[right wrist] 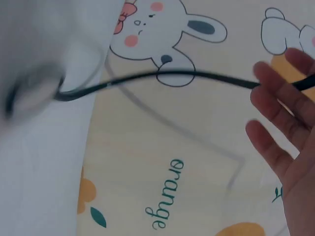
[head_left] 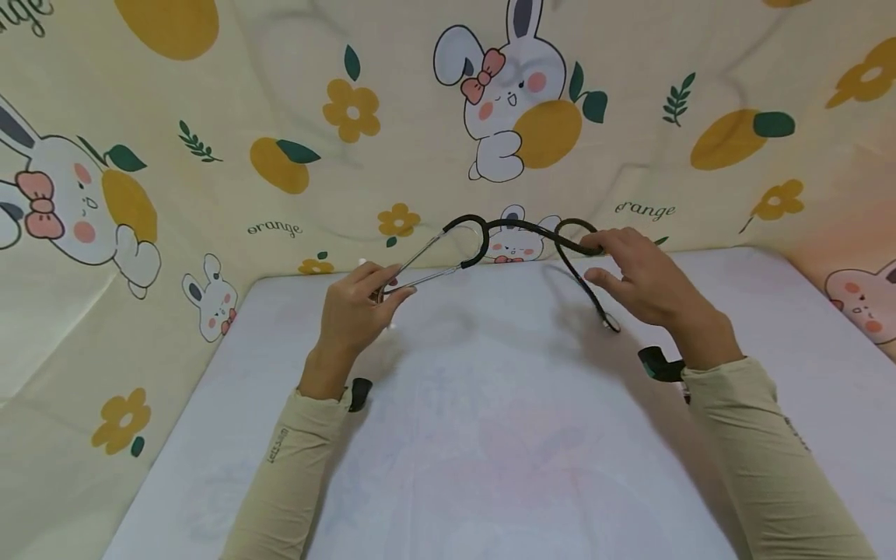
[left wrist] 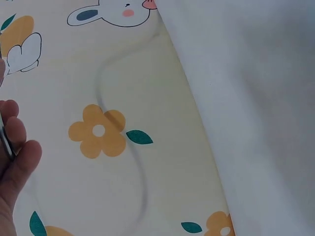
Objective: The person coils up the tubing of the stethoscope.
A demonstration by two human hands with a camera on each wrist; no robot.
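Observation:
A black-tubed stethoscope [head_left: 518, 224] stretches between both hands above the far side of the table. My left hand [head_left: 360, 303] pinches its metal ear tubes near the earpiece end, thumb against fingers. In the left wrist view only part of the left hand [left wrist: 17, 162] shows, at the left edge, with a sliver of metal. My right hand [head_left: 640, 272] touches the black tubing with extended fingers, and its thumb stands apart. The right wrist view shows the tubing [right wrist: 182, 73] passing behind a finger of the right hand [right wrist: 290, 118]. Past a loop, the chest piece [head_left: 611, 322] hangs low over the table.
The white table [head_left: 490, 435] extends below both arms. Behind and beside it hangs a cream cloth [head_left: 392, 179] printed with rabbits, oranges and flowers. Black wrist cameras show at the left cuff [head_left: 360, 394] and the right cuff [head_left: 660, 364].

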